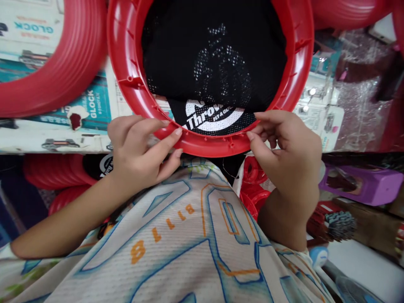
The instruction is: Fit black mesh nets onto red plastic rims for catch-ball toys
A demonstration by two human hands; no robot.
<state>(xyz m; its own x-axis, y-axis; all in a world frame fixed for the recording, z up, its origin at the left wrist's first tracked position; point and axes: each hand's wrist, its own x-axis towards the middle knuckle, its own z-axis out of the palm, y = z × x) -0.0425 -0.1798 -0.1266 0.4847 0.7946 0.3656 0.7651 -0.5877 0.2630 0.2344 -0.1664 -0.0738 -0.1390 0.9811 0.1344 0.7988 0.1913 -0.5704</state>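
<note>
A red plastic ring (pixel 126 71) with small pegs along its inner edge fills the top middle. Black mesh fabric (pixel 217 59) with a white printed logo lies bunched inside it. My left hand (pixel 139 147) pinches the ring's near rim at the lower left, fingers closed on it. My right hand (pixel 284 147) grips the near rim at the lower right, thumb and fingers pressing the mesh edge against the ring. Both hands hold the ring just above my patterned shirt (pixel 189 235).
More red rings lie at the upper left (pixel 53 59) and below the table edge (pixel 57 172). Printed cardboard boxes (pixel 63 109) lie under the ring. A purple plastic piece (pixel 362 185) and clear plastic bags (pixel 360 101) sit to the right. A brush-like tool (pixel 337 225) lies lower right.
</note>
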